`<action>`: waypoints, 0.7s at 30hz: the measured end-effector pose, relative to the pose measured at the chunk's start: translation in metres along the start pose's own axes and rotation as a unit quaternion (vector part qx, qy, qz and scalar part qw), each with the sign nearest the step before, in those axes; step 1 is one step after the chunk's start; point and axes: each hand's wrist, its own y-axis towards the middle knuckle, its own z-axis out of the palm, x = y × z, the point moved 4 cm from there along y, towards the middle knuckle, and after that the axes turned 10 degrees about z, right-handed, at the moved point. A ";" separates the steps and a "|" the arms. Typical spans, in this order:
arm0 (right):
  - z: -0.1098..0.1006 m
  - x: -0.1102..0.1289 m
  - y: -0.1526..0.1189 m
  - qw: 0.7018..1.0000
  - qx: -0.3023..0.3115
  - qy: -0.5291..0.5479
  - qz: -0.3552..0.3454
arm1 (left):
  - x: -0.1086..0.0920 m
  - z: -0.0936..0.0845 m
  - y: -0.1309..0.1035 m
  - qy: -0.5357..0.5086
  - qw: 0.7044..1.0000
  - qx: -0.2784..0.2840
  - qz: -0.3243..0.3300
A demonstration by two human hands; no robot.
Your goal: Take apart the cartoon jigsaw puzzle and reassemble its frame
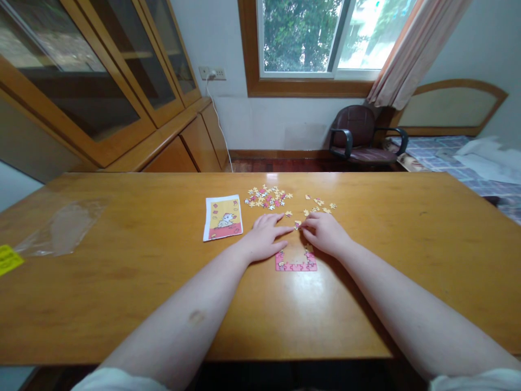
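My left hand (266, 237) rests on the table with its fingers spread, the index fingertip reaching a small jigsaw piece (297, 224). On that piece's other side, my right hand (323, 232) is closed in a pinch at its edge. Just below both hands lies a partly joined jigsaw border (296, 267), pink along the bottom, with sides running up; my hands hide some of it. A loose yellow piece (288, 214) sits above the left fingertips. Several more loose pieces (319, 202) lie beyond my right hand.
A pile of mixed jigsaw pieces (266, 196) is at the table's far middle. Left of it lies a reference picture (223, 218) with a white animal. A clear plastic bag (65, 225) and a yellow label (8, 260) are at the far left of the wooden table (134, 282).
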 end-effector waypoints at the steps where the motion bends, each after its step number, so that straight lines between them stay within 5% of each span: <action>1: 0.000 0.000 0.000 1.000 0.002 0.000 0.001 | 0.000 0.000 0.000 -0.001 1.000 -0.001 0.000; 9: -0.002 -0.003 0.001 1.000 0.011 -0.019 0.018 | 0.000 -0.001 0.000 -0.007 1.000 -0.013 0.000; 21: 0.000 -0.025 0.006 1.000 -0.012 0.013 -0.009 | 0.008 -0.010 0.004 -0.042 0.991 -0.128 -0.011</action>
